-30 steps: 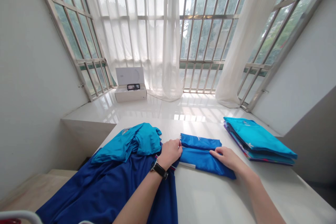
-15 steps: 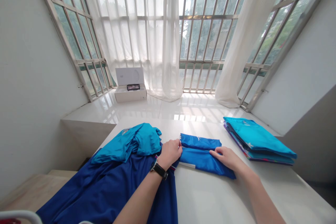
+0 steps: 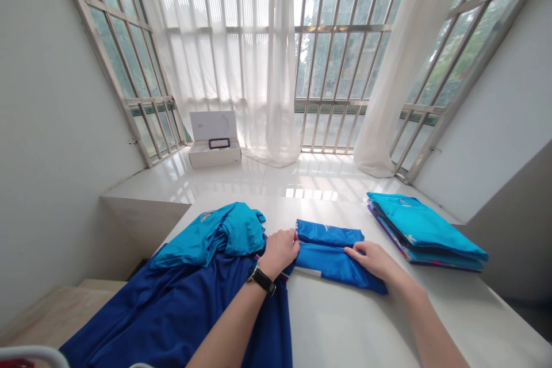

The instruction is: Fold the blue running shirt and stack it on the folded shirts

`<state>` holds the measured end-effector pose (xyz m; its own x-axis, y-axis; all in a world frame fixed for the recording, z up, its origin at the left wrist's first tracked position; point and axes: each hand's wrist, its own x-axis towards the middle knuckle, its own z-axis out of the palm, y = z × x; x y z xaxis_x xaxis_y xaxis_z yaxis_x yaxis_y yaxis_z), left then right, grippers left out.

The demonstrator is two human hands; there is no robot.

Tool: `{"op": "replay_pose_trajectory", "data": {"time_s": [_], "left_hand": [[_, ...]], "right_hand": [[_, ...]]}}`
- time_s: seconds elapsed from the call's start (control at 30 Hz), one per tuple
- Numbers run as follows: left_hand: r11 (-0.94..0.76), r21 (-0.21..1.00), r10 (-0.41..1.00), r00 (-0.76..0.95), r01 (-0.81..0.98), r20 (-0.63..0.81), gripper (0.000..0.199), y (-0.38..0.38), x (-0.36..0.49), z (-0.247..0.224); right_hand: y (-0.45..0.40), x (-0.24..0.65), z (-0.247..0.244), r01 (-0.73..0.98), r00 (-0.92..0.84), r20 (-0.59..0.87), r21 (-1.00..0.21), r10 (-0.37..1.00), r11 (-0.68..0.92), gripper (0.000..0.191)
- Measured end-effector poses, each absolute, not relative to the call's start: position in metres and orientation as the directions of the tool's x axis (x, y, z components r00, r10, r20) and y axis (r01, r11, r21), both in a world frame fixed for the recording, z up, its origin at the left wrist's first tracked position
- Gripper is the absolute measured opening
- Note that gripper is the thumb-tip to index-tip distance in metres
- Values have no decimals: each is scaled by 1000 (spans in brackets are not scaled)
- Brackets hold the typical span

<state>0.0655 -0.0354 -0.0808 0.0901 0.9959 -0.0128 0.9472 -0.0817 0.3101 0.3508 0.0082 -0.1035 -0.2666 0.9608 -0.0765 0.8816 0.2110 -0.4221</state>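
- Two slips could have spoiled the fold: my left hand [image 3: 279, 252] easing off the short end of the folded blue garment [image 3: 330, 254] might have let that end spring open, and my right hand [image 3: 375, 260] dragging across the top might have skewed the layers.
- One more risk lay under my left forearm: the long royal-blue garment [image 3: 172, 313] ran over the edge of the white table [image 3: 345, 328], and its weight could have drawn it down.
- Both fabrics looked smooth and slippery, which I judged made any shift likelier.
- My left fingers were curled at the bundle's left end, but I could not tell whether they pinched it or only pressed against it.
- My right fingers lay flat on top, spread and not clamped, so the bundle sat between my hands, touching both.
- Beyond my right hand, the stack of folded turquoise garments [image 3: 425, 230] lay well apart; a bunched turquoise garment [image 3: 213, 236] sat left of my left hand.
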Motion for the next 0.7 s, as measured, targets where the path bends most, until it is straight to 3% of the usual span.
{"op": "replay_pose_trajectory", "data": {"time_s": [0.7], "left_hand": [[-84, 316, 996, 92, 945, -10, 25, -34, 65, -84]], "right_hand": [[8, 351, -104, 875, -263, -52, -434, 963, 215, 50]]}}
